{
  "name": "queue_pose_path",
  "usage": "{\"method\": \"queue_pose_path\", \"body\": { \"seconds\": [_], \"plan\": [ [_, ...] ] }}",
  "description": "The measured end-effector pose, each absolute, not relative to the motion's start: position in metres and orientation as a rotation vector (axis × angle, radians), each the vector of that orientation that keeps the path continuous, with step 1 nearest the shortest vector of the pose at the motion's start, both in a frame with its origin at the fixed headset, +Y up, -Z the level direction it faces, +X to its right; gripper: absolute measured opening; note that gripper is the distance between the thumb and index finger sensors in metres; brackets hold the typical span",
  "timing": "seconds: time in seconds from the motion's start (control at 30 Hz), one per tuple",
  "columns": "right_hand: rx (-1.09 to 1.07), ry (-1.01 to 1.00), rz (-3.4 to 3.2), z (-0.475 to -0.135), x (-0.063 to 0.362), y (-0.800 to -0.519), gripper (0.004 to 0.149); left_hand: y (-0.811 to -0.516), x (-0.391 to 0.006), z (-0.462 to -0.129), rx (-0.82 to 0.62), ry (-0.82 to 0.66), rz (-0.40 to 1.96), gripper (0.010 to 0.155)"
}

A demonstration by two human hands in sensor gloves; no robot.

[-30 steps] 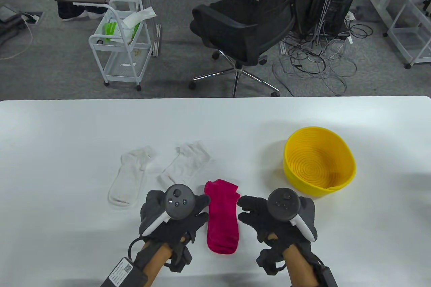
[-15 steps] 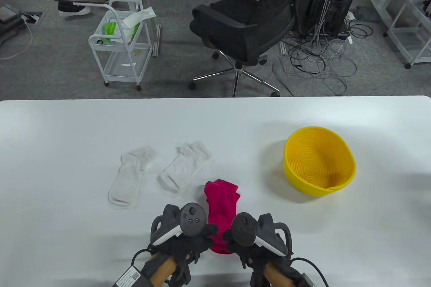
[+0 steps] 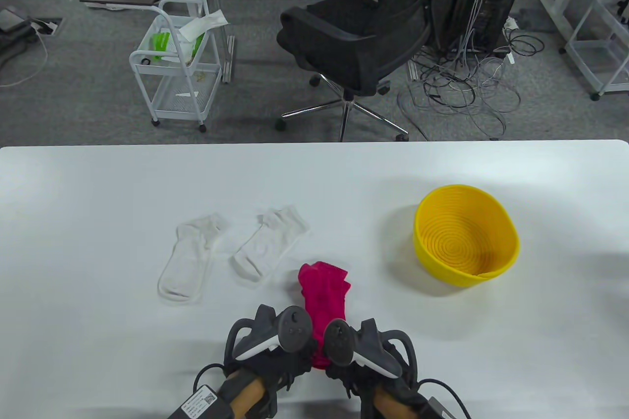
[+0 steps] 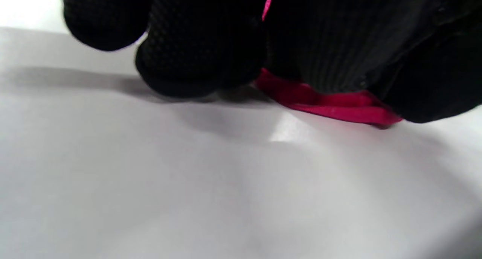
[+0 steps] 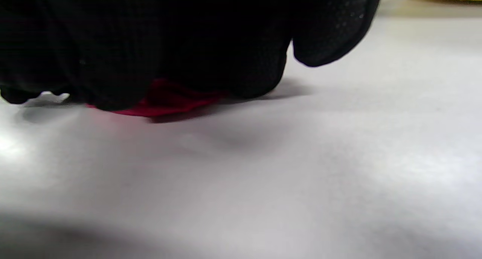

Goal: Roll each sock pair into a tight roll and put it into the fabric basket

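- Magenta sock pair (image 3: 324,293), stacked flat, its near end under my fingers, left of the yellow basket (image 3: 466,241).
- Two white socks (image 3: 231,252) lie flat farther left of the basket.

A wide white table with rounded far corners (image 3: 98,183) is carrying everything. Two limp white ankle socks are lying flat on it left of centre, just beside each other: the left white sock (image 3: 189,256) and the right white sock (image 3: 269,245), both angled with cuffs toward the far side. A magenta pair of socks, stacked (image 3: 324,298), is lying near the front edge, its near end hidden under gloved hands. A round yellow ribbed basket (image 3: 511,247) is sitting upright on the right side, well apart from the socks.
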State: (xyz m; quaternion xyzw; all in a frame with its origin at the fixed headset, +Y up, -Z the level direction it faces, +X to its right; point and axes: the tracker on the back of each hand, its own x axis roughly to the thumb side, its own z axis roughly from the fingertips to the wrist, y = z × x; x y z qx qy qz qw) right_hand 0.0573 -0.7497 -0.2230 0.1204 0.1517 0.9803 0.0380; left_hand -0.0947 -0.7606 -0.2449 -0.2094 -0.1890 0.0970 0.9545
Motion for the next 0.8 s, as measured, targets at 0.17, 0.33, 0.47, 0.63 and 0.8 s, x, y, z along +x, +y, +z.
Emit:
{"method": "queue_pose_path", "body": {
  "seconds": [0.17,0.33,0.47,0.63,0.8],
  "plan": [
    [0.386,0.36,3.059,-0.223,0.052,-0.753,0.052,-0.763,-0.091,-0.245,-0.406,-0.403,0.184,0.053],
    [0.337,0.323,3.025,-0.228,0.055,-0.754,0.04,-0.764,-0.087,-0.246,-0.377,-0.41,0.179,0.051],
    [0.286,0.365,2.975,-0.232,0.058,-0.755,0.037,-0.764,-0.082,-0.249,-0.342,-0.412,0.173,0.043],
    [0.234,0.434,2.91,-0.237,0.064,-0.755,0.037,-0.764,-0.081,-0.255,-0.341,-0.426,0.21,0.039],
    [0.216,0.363,2.8,-0.242,0.08,-0.737,0.038,-0.765,-0.084,-0.26,-0.383,-0.41,0.249,0.04]
  ]
}}
